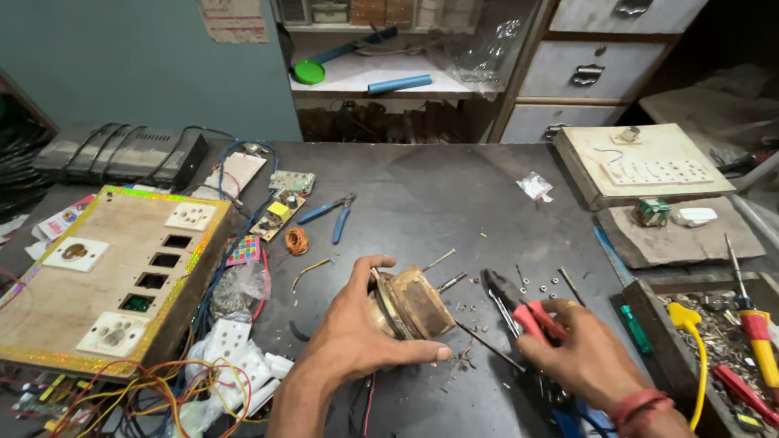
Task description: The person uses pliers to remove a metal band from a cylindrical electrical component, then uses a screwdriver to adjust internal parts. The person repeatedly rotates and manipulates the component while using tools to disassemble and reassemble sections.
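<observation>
Two hands work here: the left hand [357,337] and the right hand [580,353]. One rusty motor [414,304] lies mid-frame. Two pliers show: red-handled pliers [519,312] lower right, blue-handled pliers [331,212] upper middle.

Beside the matt, dark workbench [454,195] — a rusty, dull metal motor [410,304]; just right of it, glossy red plastic-handled pliers [519,312].

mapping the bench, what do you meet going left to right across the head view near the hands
switchboard panel → left hand → motor → pliers → right hand → green screwdriver → parts tray
</observation>
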